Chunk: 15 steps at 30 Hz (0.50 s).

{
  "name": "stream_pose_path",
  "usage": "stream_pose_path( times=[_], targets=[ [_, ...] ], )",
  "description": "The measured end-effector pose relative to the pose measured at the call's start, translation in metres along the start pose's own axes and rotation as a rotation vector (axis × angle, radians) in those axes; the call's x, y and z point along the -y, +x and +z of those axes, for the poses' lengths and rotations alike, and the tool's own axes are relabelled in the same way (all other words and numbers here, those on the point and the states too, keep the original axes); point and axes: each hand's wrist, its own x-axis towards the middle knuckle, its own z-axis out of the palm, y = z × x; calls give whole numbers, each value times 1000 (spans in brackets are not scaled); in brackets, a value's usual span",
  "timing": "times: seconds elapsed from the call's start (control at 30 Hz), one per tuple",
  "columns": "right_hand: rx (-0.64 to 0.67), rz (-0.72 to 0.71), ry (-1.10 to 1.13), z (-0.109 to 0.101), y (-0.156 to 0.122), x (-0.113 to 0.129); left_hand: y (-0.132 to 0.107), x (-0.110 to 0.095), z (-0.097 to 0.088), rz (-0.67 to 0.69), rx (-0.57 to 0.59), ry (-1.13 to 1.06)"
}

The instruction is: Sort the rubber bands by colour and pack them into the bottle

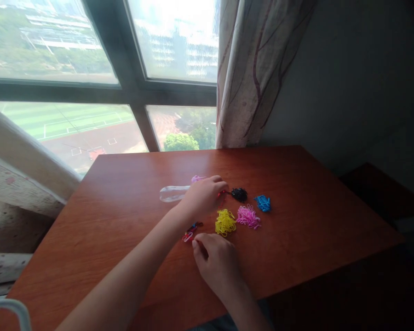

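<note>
My left hand [207, 193] reaches across the desk with its fingers curled down at some small red loops [221, 195]. Its fingertips are partly hidden, so what they pinch cannot be made out. Nearer to me, my right hand [218, 258] rests closed on the wood, thumb and forefinger together. Just left of it lie a few red and white loops [187, 237] and darker bits with some blue [194, 226]. Between and beyond the hands are heaps of small rubber bands: yellow [225, 222], pink [248, 216], black [239, 194] and blue [263, 202].
A clear plastic, elongated item [173, 193] lies left of my left hand, with light purple loops [197, 178] behind it. The brown wooden desk [313, 216] stands against a window [179, 124] with patterned curtains [255, 69]. A white curved bar [12, 304] shows at lower left.
</note>
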Motion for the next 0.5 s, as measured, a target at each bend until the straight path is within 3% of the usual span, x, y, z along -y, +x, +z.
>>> stream_pose_path(
  times=[0.17, 0.5],
  targets=[
    [3, -4, 15, 0, 0, 0, 37, -2, 12, 63, 62, 20],
    [-5, 3, 44, 1, 0, -2, 67, 0, 28, -28, 144, 76]
  ],
)
